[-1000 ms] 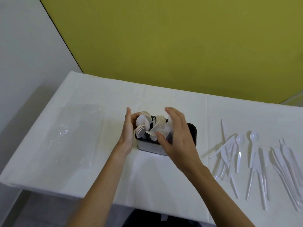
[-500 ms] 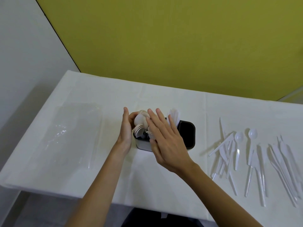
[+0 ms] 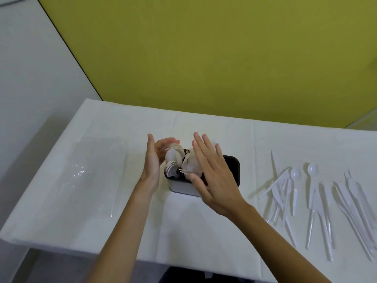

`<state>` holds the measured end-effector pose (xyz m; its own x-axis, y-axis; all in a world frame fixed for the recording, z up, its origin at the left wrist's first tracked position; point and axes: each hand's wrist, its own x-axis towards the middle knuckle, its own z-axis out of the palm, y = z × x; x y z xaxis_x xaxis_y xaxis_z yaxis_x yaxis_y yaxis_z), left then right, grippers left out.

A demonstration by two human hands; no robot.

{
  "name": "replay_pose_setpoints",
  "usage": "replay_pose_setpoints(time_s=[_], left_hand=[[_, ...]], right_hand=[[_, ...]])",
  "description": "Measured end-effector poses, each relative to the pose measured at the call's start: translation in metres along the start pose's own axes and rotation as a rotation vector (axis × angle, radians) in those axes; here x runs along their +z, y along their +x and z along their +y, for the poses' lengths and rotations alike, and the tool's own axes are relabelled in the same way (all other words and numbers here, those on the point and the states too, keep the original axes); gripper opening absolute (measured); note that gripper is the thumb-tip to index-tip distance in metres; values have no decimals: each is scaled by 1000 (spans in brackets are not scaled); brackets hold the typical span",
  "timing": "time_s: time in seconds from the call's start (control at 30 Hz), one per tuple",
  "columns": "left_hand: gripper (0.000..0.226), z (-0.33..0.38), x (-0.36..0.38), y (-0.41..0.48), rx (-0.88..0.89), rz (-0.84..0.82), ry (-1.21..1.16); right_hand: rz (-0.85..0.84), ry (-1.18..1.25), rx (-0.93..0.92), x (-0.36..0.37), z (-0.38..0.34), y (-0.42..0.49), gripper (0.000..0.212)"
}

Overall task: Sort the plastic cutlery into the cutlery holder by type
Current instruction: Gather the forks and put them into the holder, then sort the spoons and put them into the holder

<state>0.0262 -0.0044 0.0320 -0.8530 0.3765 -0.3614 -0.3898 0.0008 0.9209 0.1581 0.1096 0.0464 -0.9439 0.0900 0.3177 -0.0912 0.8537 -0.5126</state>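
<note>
The cutlery holder (image 3: 233, 167), a dark-rimmed box with a pale wall, stands mid-table. White plastic spoons (image 3: 173, 160) fill its left part and forks (image 3: 188, 167) stand beside them. My left hand (image 3: 152, 160) is flat and upright against the holder's left side, fingers near the spoons. With straight fingers, my right hand (image 3: 212, 172) lies over the forks and the holder's middle, hiding what is beneath. More white cutlery (image 3: 285, 190) is spread on the table to the right, among it two spoons (image 3: 295, 174).
A white cloth covers the table (image 3: 204, 221). A clear plastic bag (image 3: 89, 172) lies flat on the left. More knives and forks (image 3: 357, 211) lie near the right edge. A yellow wall rises behind the table.
My right hand has shifted slightly right and spread flatter over the forks. My left hand has opened out a little beside the spoons. The view has tilted a little.
</note>
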Motion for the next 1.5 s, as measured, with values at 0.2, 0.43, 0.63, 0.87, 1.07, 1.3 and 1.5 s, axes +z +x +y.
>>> replay_pose_setpoints(time_s=[0.2, 0.43, 0.63, 0.87, 1.07, 1.3, 1.5], left_hand=[[59, 60, 37, -2, 297, -11, 165], [44, 54, 154, -16, 386, -289, 338], [18, -14, 252, -33, 240, -459, 545], [17, -118, 302, -36, 185, -458, 957], [38, -141, 326, -18, 297, -355, 1259], [17, -155, 319, -4, 366, -346, 1311], [6, -147, 306, -5, 214, -145, 1006]], right_hand=[[261, 121, 185, -41, 43, -19, 55], [515, 80, 460, -108, 116, -96, 49], [540, 54, 743, -138, 171, -177, 37], [412, 140, 1067, -132, 217, -232, 22], [147, 81, 1077, -122, 243, -207, 19], [-82, -93, 1151, -106, 260, -167, 32], [5, 117, 1125, -111, 265, -180, 18]])
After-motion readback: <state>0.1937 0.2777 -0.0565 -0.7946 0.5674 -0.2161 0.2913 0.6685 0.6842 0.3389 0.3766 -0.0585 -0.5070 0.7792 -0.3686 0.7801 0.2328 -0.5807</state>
